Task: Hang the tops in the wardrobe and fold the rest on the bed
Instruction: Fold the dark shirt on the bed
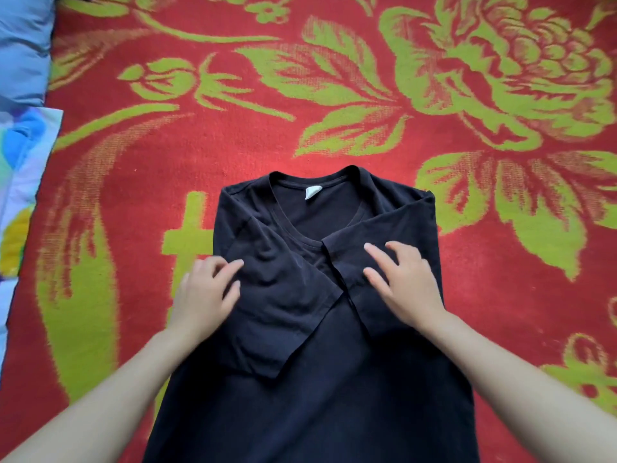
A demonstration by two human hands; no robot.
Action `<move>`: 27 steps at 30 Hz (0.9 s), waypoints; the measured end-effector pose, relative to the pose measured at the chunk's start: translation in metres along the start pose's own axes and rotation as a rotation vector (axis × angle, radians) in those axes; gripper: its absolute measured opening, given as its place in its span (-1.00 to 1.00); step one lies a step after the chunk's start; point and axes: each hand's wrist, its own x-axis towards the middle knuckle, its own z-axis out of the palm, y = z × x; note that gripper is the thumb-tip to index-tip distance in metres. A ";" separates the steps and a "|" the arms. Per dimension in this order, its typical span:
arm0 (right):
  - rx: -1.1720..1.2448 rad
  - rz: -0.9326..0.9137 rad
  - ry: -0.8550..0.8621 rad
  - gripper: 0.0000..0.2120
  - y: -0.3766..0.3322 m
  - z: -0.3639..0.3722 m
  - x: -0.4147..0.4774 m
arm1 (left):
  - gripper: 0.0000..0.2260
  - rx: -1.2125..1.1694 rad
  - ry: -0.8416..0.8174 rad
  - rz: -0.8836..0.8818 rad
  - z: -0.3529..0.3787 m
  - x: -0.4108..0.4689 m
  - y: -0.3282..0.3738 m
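i see the black t-shirt (300, 379) flat on the bed (233, 135), both sleeves folded inward. my left hand (207, 292) and right hand (404, 285) press it, fingers straight, gripping nothing. judged remaining: fold the body; wardrobe not visible.

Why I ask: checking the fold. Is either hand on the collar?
No: left hand and right hand rest on the black T-shirt's folded-in sleeves, below the collar.

both hands (204, 292) (405, 285) on black t-shirt (300, 396)

Forearms (100, 399) bare to frame edge; left hand (203, 292), right hand (409, 289) bare.
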 end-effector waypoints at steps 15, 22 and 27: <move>0.122 0.517 -0.243 -0.45 0.075 -0.036 0.129 | -0.72 -0.709 -0.122 -0.860 -0.003 0.169 -0.023; 0.285 0.547 -0.008 -0.87 0.101 -0.048 0.126 | -0.86 -0.813 -0.175 -0.728 -0.042 0.171 -0.045; 0.911 0.434 0.070 -0.73 0.098 -0.072 0.081 | -0.77 -0.969 -0.260 -0.601 -0.073 0.138 -0.042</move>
